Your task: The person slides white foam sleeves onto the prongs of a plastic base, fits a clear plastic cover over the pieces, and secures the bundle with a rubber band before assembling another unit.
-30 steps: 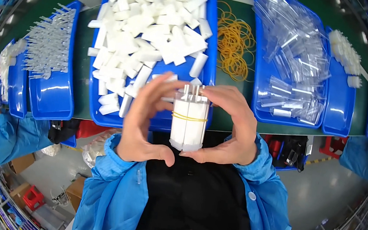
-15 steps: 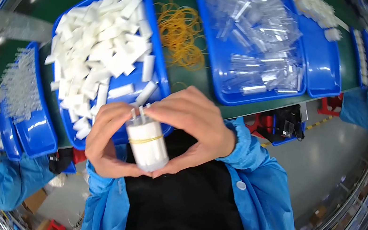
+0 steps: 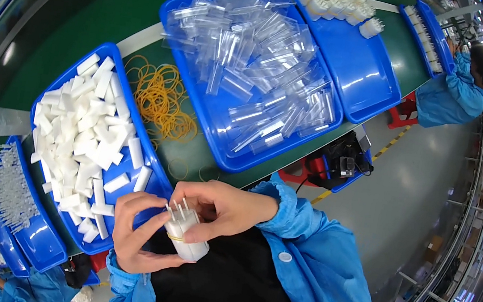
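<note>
Green desk (image 3: 84,34) runs under four blue trays in a row, its near edge just beyond the grip. Both hands close on one white bundle (image 3: 186,236) of small white pieces bound by a yellow rubber band, held over the person's lap: left hand (image 3: 139,232) cups it from below, right hand (image 3: 223,208) pinches its top. Ahead of the grip sits the tray of white blocks (image 3: 91,135); beyond it lies a heap of yellow rubber bands (image 3: 161,101), then the tray of clear tubes (image 3: 253,71). Open floor lies right of the grip.
</note>
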`<state>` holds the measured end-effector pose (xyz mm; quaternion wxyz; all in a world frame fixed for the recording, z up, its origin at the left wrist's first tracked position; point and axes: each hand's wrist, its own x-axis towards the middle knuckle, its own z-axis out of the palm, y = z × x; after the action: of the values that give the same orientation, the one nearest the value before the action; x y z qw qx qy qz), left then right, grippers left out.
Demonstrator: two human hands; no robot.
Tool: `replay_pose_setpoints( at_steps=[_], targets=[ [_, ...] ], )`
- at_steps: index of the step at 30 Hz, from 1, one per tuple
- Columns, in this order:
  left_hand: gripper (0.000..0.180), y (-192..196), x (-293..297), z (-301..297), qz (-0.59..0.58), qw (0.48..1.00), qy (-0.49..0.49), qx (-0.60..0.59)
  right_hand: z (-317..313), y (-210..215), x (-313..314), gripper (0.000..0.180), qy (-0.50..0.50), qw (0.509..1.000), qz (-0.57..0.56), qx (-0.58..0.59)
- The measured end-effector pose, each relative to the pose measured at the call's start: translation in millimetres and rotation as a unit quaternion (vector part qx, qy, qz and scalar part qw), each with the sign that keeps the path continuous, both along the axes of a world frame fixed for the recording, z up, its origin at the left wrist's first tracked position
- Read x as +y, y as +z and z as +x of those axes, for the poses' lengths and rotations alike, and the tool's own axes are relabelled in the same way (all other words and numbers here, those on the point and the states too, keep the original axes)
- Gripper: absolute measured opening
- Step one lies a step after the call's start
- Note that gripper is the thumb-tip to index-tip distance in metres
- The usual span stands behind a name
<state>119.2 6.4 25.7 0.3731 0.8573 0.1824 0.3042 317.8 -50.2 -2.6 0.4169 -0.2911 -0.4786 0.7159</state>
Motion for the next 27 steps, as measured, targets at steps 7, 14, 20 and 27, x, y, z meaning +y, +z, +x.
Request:
replay_pose_setpoints(
  at_steps=[7,14,20,27],
  targets=[
    [0.101,-14,1,5,-0.043,0.997,0.059,-0.028,63,25,-1,0.043,-0.203,0.973,0.064,-0.084],
    [0.048,-17,-4,-15,-0.139,0.945,0.282,-0.089,290,37,17,0.039,-0.64,0.546,0.164,-0.516],
    [0.022,-14,3,-15,-0.109,0.932,0.337,-0.075,376,0,41,0.058,-0.58,0.459,0.027,-0.673],
    [0.019,-14,8,-16,-0.123,0.917,0.366,-0.099,373,-10,61,0.055,-0.571,0.44,0.019,-0.693]
  ],
)
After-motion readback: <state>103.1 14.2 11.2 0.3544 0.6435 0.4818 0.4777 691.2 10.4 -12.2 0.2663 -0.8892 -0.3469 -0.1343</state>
